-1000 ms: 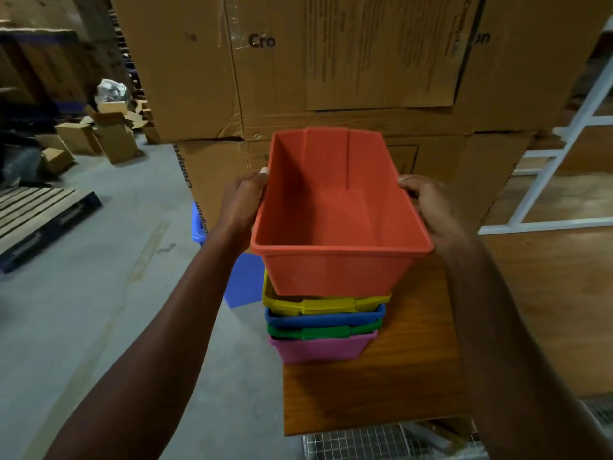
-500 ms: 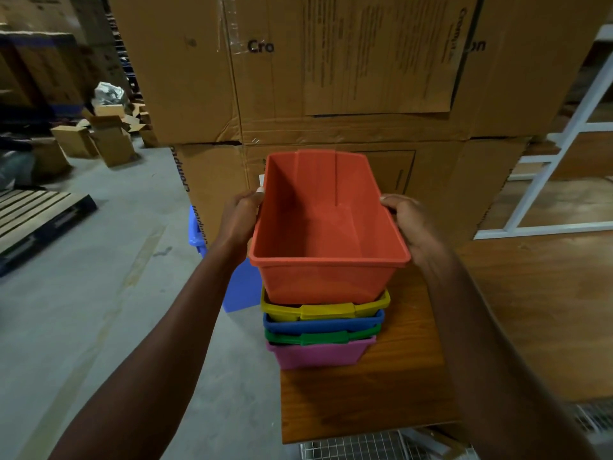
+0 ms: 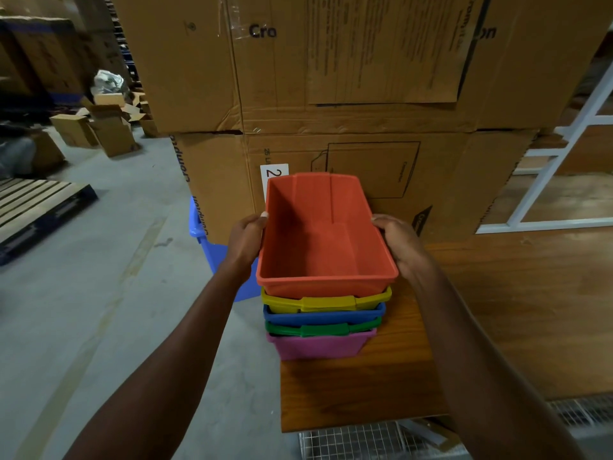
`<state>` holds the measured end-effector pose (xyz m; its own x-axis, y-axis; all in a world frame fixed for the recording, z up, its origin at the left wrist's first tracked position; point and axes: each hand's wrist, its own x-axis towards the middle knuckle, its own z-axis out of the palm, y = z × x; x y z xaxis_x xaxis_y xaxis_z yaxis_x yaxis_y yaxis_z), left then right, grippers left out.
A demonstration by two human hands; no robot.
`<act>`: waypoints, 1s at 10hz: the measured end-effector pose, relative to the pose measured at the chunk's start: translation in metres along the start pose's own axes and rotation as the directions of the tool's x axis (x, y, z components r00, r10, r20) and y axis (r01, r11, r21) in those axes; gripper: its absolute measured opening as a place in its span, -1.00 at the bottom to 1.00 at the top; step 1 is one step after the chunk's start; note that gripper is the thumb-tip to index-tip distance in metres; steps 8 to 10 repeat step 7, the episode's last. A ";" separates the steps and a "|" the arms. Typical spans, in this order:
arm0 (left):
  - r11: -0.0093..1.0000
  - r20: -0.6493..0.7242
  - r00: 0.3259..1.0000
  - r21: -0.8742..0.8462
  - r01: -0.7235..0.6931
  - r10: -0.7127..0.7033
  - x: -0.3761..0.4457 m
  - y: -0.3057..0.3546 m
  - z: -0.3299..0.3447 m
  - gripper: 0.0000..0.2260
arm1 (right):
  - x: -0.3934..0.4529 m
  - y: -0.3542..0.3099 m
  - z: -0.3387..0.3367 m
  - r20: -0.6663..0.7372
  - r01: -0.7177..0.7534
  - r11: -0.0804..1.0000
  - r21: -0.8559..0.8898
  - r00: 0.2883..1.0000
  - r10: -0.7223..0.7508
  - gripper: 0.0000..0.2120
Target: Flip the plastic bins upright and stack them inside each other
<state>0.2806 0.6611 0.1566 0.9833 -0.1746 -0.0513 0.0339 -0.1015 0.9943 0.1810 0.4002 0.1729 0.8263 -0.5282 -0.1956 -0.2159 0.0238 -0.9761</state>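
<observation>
While the left hand (image 3: 246, 239) grips its 9 o'clock rim and the right hand (image 3: 399, 245) grips its 3 o'clock rim, the upright orange bin (image 3: 323, 240) sits atop 4 nested bins: yellow bin (image 3: 326, 302), blue bin (image 3: 323, 317), green bin (image 3: 323, 329) and pink bin (image 3: 318, 345), on the wooden table (image 3: 514, 310).

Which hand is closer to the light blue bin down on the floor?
Left. The left hand grips the orange bin's left rim, directly above the light blue bin on the floor. The right hand grips the opposite rim, on the far side of the orange bin.
</observation>
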 end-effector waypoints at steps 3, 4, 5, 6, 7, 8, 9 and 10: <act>1.000 -0.013 1.000 0.012 -0.014 0.015 0.009 -0.015 0.003 -0.71 | 0.005 0.011 -0.001 0.004 0.007 0.999 -0.034 1.000 -0.007 -0.78; 0.999 -0.034 0.999 0.030 -0.012 0.013 0.011 -0.018 0.002 -0.70 | 0.004 0.012 -0.002 0.008 0.006 0.998 -0.059 1.000 -0.005 -0.79; 0.999 -0.029 0.999 0.028 -0.026 0.026 0.016 -0.023 0.002 -0.69 | 0.005 0.013 -0.005 0.015 0.004 0.998 -0.064 1.000 -0.003 -0.77; 0.996 -0.007 1.000 0.093 -0.004 0.004 0.014 -0.019 0.001 -0.63 | 0.001 0.011 -0.006 0.021 0.000 0.994 -0.108 1.000 0.003 -0.77; 0.990 -0.053 0.999 0.141 0.007 0.001 0.013 -0.009 0.002 -0.56 | -0.001 0.004 -0.008 -0.006 0.015 0.990 -0.143 1.000 -0.016 -0.70; 0.990 -0.053 0.999 0.141 0.007 0.001 0.013 -0.009 0.002 -0.56 | -0.001 0.004 -0.008 -0.006 0.015 0.990 -0.143 1.000 -0.016 -0.70; 0.990 -0.053 0.999 0.141 0.007 0.001 0.013 -0.009 0.002 -0.56 | -0.001 0.004 -0.008 -0.006 0.015 0.990 -0.143 1.000 -0.016 -0.70; 0.990 -0.053 0.999 0.141 0.007 0.001 0.013 -0.009 0.002 -0.56 | -0.001 0.004 -0.008 -0.006 0.015 0.990 -0.143 1.000 -0.016 -0.70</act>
